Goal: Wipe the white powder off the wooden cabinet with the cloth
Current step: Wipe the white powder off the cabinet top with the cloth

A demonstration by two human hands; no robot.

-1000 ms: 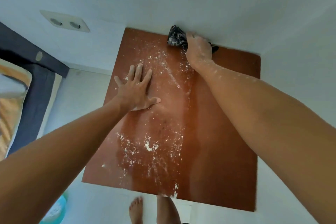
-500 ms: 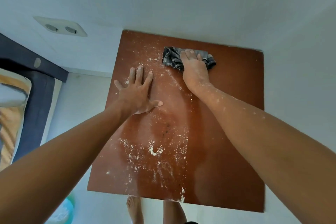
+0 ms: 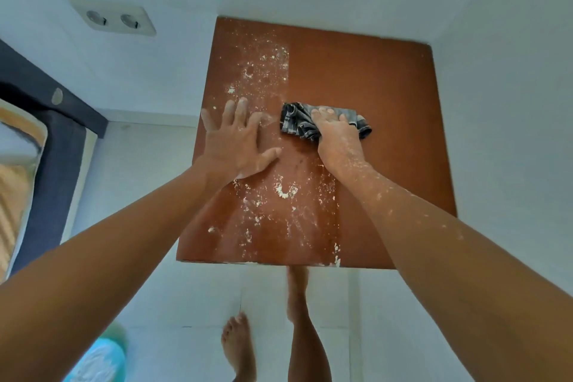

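Two bare hands rest on the flat reddish-brown wooden cabinet top [image 3: 372, 77], which sits tight in a corner of pale walls. The right hand [image 3: 336, 135] presses a crumpled dark grey striped cloth [image 3: 297, 124] flat against the wood near the middle of the surface, its fingers [image 3: 322, 113] spread over the bunched fabric rather than curled round it; that suits dragging the cloth under weight rather than lifting it. The left hand [image 3: 237, 141] lies just beside the cloth, palm down, fingers [image 3: 240, 108] splayed wide and gripping nothing, probably to brace the body while the other arm pulls.

White powder [image 3: 266, 71] lies in a scattered band along the left half, both beyond the hands and nearer the front edge, where a thicker clump [image 3: 283, 191] sits. The strip to the right of the cloth looks clean, with a sharp boundary where the powder stops. Flecks also cling to the right forearm [image 3: 387, 192].

Judging by this, roughly half the surface remains to be wiped, and the left hand sits on ground yet to be covered.
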